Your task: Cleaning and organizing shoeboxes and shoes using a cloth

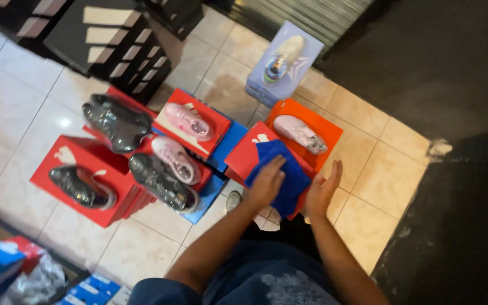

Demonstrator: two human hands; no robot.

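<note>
A blue rectangular cloth (287, 169) lies draped over a red cardboard shoebox (243, 157) on the tiled floor (24, 113), its long axis running from far left to near right. The left hand (266, 182) presses flat on the cloth's near left part, fingers (277, 164) together and pointing far. The right hand (322, 189) stands open at the cloth's right edge, fingers loosely spread, palm facing it. Just beyond, a pale pink sneaker (300, 134) rests on an orange box (322, 125).

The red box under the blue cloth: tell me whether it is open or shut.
Shut. The red box has its lid on, and the blue cloth lies spread on top, pressed flat by the left hand.
</note>
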